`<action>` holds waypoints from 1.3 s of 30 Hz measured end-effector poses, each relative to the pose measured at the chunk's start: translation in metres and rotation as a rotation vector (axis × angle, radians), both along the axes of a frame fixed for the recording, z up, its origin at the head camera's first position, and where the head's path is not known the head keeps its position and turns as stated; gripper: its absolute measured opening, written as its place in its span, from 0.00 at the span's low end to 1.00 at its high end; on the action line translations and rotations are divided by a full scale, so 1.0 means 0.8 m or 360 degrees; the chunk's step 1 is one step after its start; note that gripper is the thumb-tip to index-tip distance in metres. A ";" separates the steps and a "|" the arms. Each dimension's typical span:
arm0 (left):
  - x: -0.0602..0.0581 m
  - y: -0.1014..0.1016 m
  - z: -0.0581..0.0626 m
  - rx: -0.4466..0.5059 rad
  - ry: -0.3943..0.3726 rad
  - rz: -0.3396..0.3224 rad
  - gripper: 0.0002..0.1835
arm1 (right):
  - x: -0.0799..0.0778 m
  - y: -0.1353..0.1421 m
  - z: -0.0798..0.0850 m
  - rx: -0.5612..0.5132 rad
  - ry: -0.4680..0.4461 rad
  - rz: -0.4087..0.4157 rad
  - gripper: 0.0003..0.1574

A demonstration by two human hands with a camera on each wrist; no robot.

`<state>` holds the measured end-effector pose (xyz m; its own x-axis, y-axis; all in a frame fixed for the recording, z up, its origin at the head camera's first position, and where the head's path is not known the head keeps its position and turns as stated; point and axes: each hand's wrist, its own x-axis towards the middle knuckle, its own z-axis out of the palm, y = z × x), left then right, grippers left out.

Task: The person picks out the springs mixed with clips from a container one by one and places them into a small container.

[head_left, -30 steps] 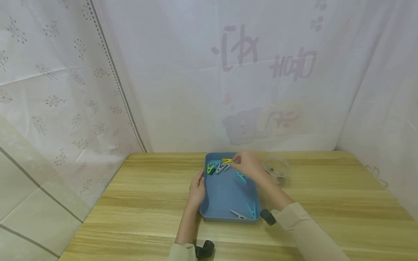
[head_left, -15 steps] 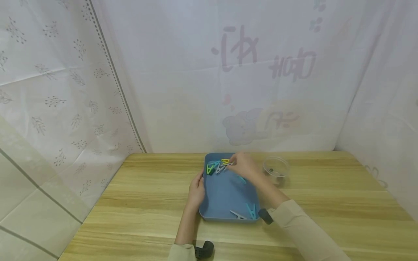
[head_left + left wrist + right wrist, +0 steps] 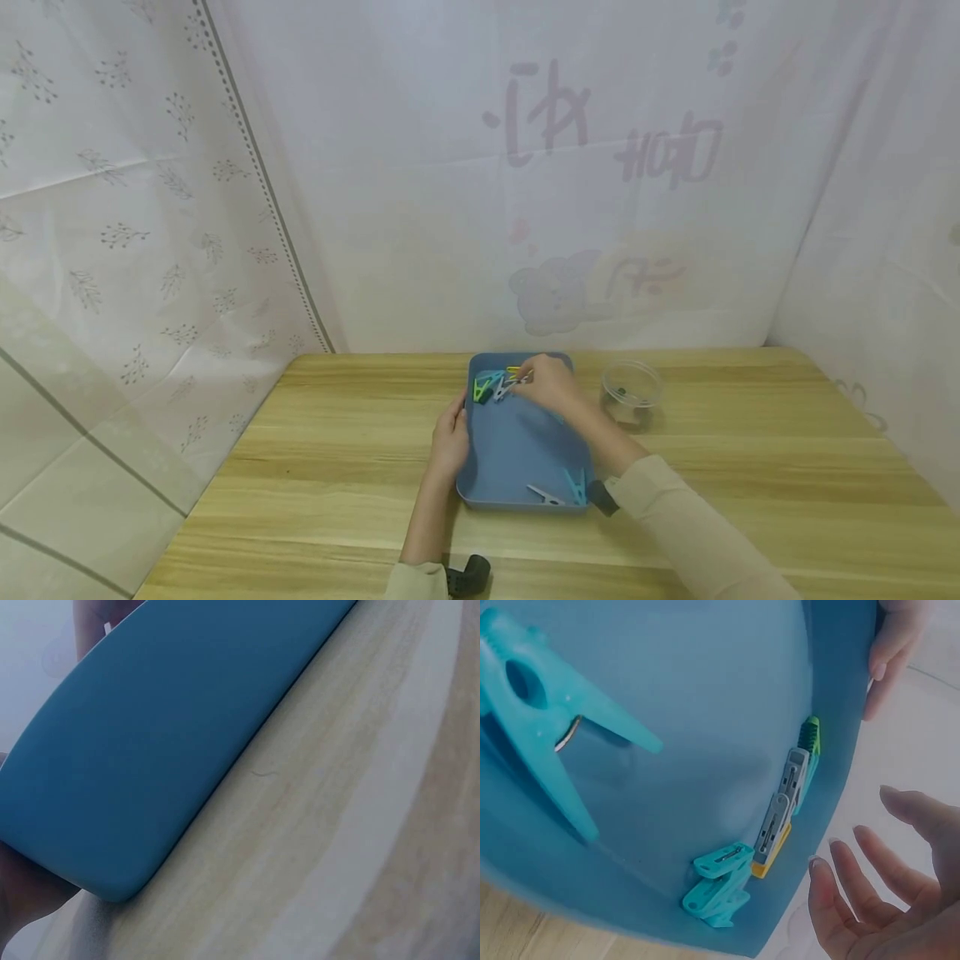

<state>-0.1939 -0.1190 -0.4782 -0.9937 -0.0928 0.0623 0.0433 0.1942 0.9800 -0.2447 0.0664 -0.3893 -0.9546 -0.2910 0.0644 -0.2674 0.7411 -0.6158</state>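
A blue tray [image 3: 517, 450] holds several plastic clothespins. A light-green clothespin [image 3: 480, 390], a grey clothespin [image 3: 500, 388] and a yellow clothespin [image 3: 774, 855] lie at its far end. A teal clothespin [image 3: 720, 885] lies near them, mostly hidden by the hand in the head view. At the near right corner are another teal clothespin [image 3: 547, 712] and a second grey clothespin [image 3: 545, 496]. My right hand [image 3: 551, 385] hovers over the far cluster, thumb and fingers apart with nothing between them in the right wrist view. My left hand [image 3: 450, 442] rests against the tray's left outer wall.
A round clear plastic tub [image 3: 632, 396] stands right of the tray, with small dark things in it. The wooden table [image 3: 337, 450] ends at pale printed curtains [image 3: 420, 250] behind and at the sides.
My right hand has shifted left and slightly toward me, from the yellow clothespin to over the grey ones, covering more of the cluster. My left hand and the tray have stayed put.
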 end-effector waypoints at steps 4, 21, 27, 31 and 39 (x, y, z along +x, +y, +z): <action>0.000 -0.001 0.000 0.0003 0.0002 -0.0001 0.25 | -0.001 -0.005 -0.004 0.0014 0.0024 -0.0018 0.18; -0.001 -0.004 -0.001 0.0016 0.0027 -0.0037 0.25 | -0.006 -0.023 -0.017 0.0050 0.0047 -0.0069 0.21; 0.000 -0.003 0.001 0.0037 0.0024 -0.0048 0.25 | -0.008 -0.027 -0.023 0.0080 0.0032 -0.0091 0.21; 0.000 -0.003 0.002 0.0038 0.0024 -0.0042 0.25 | -0.010 -0.028 -0.025 0.0105 0.0014 -0.0099 0.21; -0.001 -0.003 0.000 0.0025 0.0044 -0.0047 0.25 | -0.012 -0.033 -0.025 0.0147 0.0004 -0.0064 0.21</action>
<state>-0.1951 -0.1214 -0.4781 -0.9940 -0.0649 0.0885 0.0758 0.1772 0.9813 -0.2543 0.0402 -0.4096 -0.9655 -0.2571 0.0414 -0.2377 0.8049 -0.5437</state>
